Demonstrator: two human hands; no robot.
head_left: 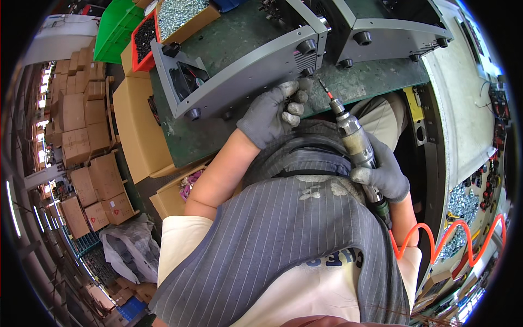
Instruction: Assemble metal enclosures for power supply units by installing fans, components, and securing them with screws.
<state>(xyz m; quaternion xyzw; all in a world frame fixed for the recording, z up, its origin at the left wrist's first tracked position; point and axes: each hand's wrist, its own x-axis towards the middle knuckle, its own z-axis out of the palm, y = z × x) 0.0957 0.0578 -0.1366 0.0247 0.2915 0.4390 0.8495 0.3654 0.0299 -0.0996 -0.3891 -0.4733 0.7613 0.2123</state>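
"Green table (188,140). What's around?"
"Two big grey metal frames (253,76) (392,39) on it, in front of the hands. Red bin (143,66) of black bits (145,41), left."
"And the power driver (355,140)?"
"Right fingers (366,175) grip it, tip near the left frame. Left fingers (293,109) curl; can't tell if they hold anything."

Narrow gap between grey housings (250,76)

The housing (245,79) and gloves (268,113) are grey, the counter (376,82) dark green, the driver (355,139) mostly silver, the hose (462,223) orange, the apron (272,234) pale-striped charcoal.
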